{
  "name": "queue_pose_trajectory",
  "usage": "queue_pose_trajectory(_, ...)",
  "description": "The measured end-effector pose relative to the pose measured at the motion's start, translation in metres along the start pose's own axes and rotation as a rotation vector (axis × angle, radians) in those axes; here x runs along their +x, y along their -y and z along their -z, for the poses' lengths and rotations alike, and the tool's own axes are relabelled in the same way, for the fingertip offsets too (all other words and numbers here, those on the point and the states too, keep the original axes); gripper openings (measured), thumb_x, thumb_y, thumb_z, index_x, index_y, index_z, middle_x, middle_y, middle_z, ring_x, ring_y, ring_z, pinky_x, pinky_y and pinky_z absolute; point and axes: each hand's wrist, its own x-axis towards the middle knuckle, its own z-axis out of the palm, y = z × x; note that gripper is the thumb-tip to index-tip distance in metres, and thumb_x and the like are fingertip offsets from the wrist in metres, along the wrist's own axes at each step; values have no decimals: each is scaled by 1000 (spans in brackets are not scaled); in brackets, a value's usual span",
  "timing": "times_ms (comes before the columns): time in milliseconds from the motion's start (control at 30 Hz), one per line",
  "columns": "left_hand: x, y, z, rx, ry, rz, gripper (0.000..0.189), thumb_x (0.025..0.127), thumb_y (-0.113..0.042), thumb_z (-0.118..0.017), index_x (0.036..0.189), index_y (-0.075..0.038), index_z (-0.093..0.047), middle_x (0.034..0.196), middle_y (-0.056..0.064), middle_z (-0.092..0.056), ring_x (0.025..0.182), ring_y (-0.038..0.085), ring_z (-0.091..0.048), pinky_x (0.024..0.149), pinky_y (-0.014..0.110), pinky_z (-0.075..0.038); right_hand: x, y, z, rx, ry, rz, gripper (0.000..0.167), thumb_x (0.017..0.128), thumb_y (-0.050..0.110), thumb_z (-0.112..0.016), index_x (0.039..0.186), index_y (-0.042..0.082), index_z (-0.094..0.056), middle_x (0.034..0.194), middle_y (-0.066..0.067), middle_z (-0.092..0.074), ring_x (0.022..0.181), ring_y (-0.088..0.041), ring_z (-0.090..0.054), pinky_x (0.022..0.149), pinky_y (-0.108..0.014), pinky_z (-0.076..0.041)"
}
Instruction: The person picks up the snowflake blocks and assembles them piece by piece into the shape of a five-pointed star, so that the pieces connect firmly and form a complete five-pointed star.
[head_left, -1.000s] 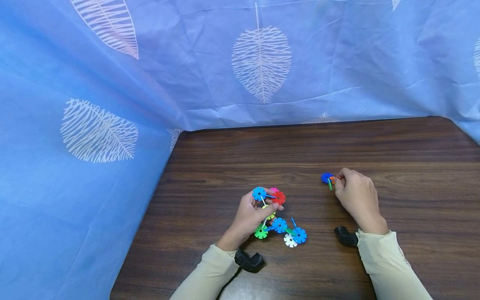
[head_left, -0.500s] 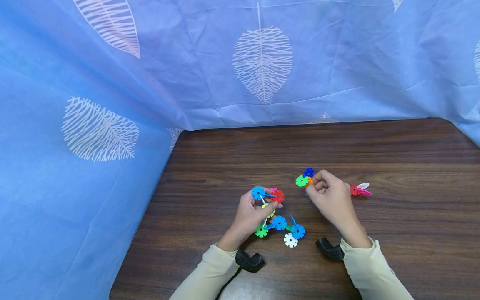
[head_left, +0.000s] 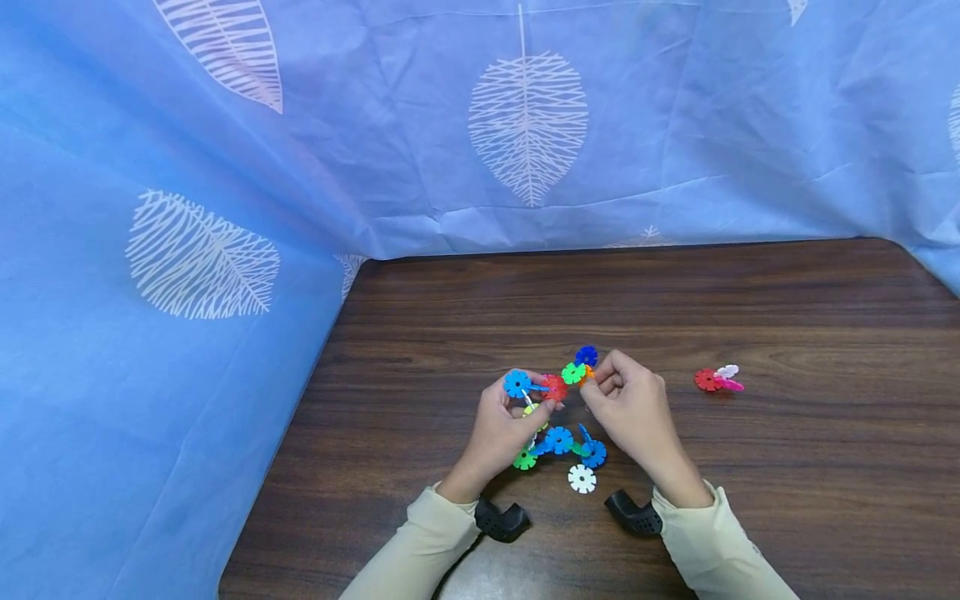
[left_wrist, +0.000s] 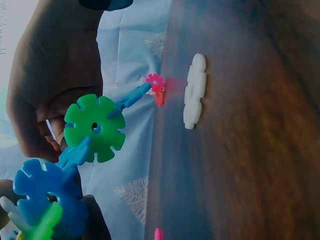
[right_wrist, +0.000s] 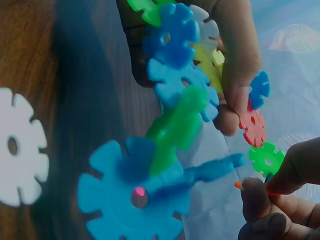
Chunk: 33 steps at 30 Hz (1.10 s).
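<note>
My left hand (head_left: 497, 429) pinches a chain of notched plastic snowflake discs near its red disc (head_left: 554, 387). The chain has light blue, yellow, green and white pieces, and its blue end disc (right_wrist: 135, 192) looms large in the right wrist view. My right hand (head_left: 633, 417) pinches the orange disc (head_left: 588, 372) of a small cluster. That cluster also has a green disc (head_left: 573, 372) and a dark blue disc (head_left: 587, 356). The green disc is right beside the red one; whether they interlock I cannot tell.
A loose white disc (head_left: 582, 478) lies on the wooden table (head_left: 420, 333) below the chain. To the right sits a joined red, white and pink disc cluster (head_left: 708, 380). A blue leaf-patterned cloth (head_left: 420, 125) borders the back and left.
My right hand has moved left with the orange, green and dark blue cluster, up to the chain's red disc. This uncovered the red, white and pink cluster. The left hand stays nearly still.
</note>
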Motion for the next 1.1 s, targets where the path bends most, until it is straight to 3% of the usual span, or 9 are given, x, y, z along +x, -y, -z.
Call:
queue_pose_trajectory(300,0,0,-1,14,5,5,24,95,5,-67,118,8,-60,104,27,-72,97,47,-71,73,21,-58,-3,2,-1,-28,31,37,15,84,-3,-67,81,9,-60,67,2,-57,55,-11,-50,51,-24,-40)
queue_pose_trajectory(433,1,0,0,9,2,15,22,96,4,-67,117,8,-61,99,27,-73,76,29,-74,59,17,-52,-1,-4,2,100,90,86,13,91,-2,-69,85,8,-62,78,-2,-59,58,-8,-45,50,-23,-37)
queue_pose_trajectory(533,0,-1,2,14,-8,41,19,99,-1,-66,116,6,-62,95,23,-75,65,18,-69,54,18,-50,1,-7,5,259,139,51,13,99,2,-67,86,2,-62,83,-8,-61,59,-6,-46,49,-22,-39)
queue_pose_trajectory(567,0,-1,2,11,-7,54,19,100,-2,-65,116,6,-62,95,22,-75,66,20,-69,56,19,-50,1,-7,6,290,149,32,15,100,3,-67,87,0,-62,82,-10,-62,60,-8,-48,50,-22,-40)
queue_pose_trajectory(700,-1,-1,3,-29,3,92,19,102,-5,-63,118,5,-61,96,22,-75,85,50,-69,70,25,-58,1,-6,7,343,158,-31,20,102,8,-66,86,-4,-62,79,-17,-61,61,-17,-53,51,-25,-41)
queue_pose_trajectory(767,0,0,3,-46,9,98,20,102,-5,-63,119,6,-61,97,23,-74,90,56,-66,71,24,-57,1,-6,7,347,159,-54,21,102,10,-67,87,-4,-61,81,-15,-63,66,-21,-57,53,-25,-43)
queue_pose_trajectory(833,-1,-1,3,-57,12,107,21,103,-5,-63,120,6,-60,99,23,-74,92,54,-67,72,24,-57,0,-5,6,357,153,-71,21,101,11,-69,88,-4,-61,83,-14,-64,69,-22,-60,56,-24,-46)
queue_pose_trajectory(967,0,-2,3,-73,13,117,19,103,-5,-63,118,6,-59,99,25,-74,87,37,-74,70,24,-58,-3,-3,2,388,120,-76,22,99,9,-71,86,-5,-60,83,-9,-65,70,-19,-59,61,-22,-51)
queue_pose_trajectory(1100,0,-3,5,-103,14,131,17,103,-4,-62,117,6,-58,98,28,-74,86,39,-74,70,29,-61,-6,-4,-4,412,81,-33,20,97,2,-72,83,-5,-60,78,-7,-62,66,-13,-53,59,-19,-48)
